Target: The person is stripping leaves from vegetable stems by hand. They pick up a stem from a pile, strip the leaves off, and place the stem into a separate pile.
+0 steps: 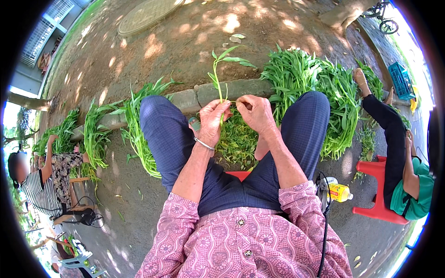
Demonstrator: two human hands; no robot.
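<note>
My left hand (pixel 212 119) pinches the stem of a single leafy green sprig, which looks like water spinach (pixel 217 76). The sprig stands up above the fingers, its long narrow leaves pointing away from me. Close beside it on the right, my right hand (pixel 256 112) has thumb and forefinger closed on a thin yellowish stalk (pixel 233 102) that reaches toward the sprig. Whether that stalk is still joined to the stem I cannot tell. Below both hands, between my legs, lies a heap of loose green and yellowing leaves (pixel 237 141).
A large stack of greens (pixel 320 83) lies by my right knee, a smaller bundle (pixel 139 134) by my left. A stone kerb (pixel 185 99) runs ahead. A yellow-labelled bottle (pixel 340 192) stands right. People sit at both sides, one on a red stool (pixel 378 183).
</note>
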